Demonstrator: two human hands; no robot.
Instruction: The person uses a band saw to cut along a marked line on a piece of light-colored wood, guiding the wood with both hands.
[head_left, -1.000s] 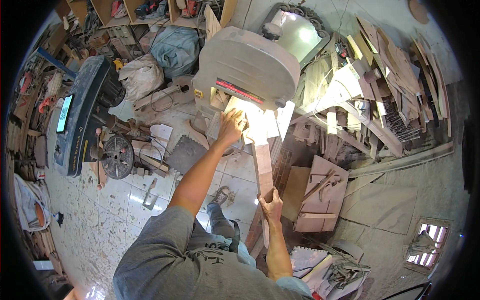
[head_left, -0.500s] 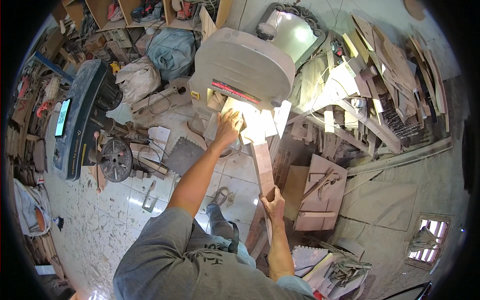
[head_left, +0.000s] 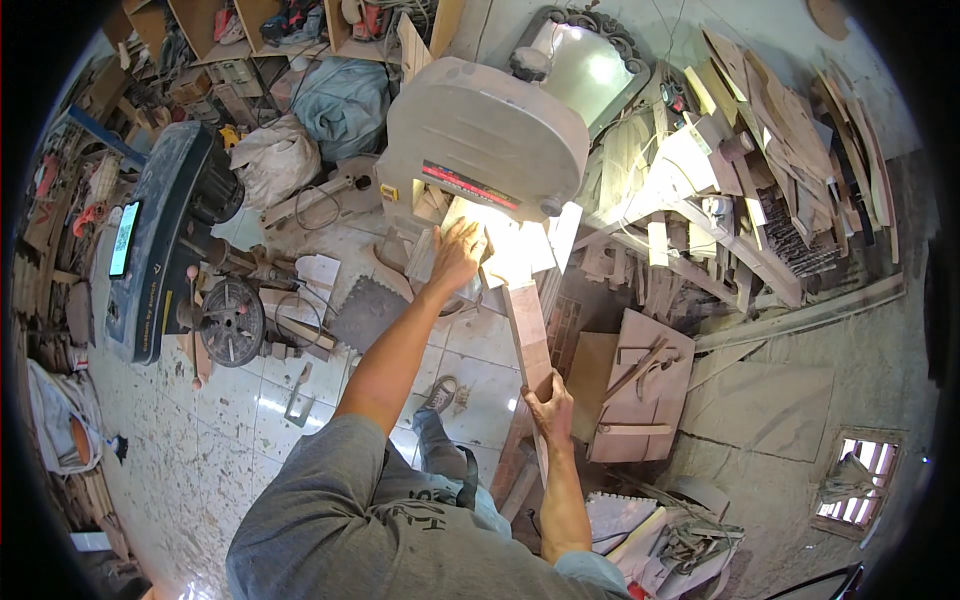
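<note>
A long light wooden board (head_left: 530, 330) runs from my side up to the brightly lit table of a grey band saw (head_left: 485, 130). My right hand (head_left: 551, 408) is closed round the board's near part. My left hand (head_left: 459, 252) lies with fingers stretched out, beside the far end of the board under the saw's rounded housing. A pale wooden surface (head_left: 463, 212) shows just beyond its fingertips. Glare from the lamp washes out the area where board and saw table meet, and the blade cannot be made out.
To the left stands a drill press (head_left: 160, 240) with a phone (head_left: 124, 240) on it. Stacked wood offcuts (head_left: 770, 150) fill the far right. A panel with tools (head_left: 642, 385) lies right of the board. Bags (head_left: 342, 100) sit behind, and my shoe (head_left: 440, 393) is on the tiled floor.
Almost nothing differs. My right hand and the board seem to have shifted very slightly; the left hand stays in its place.
</note>
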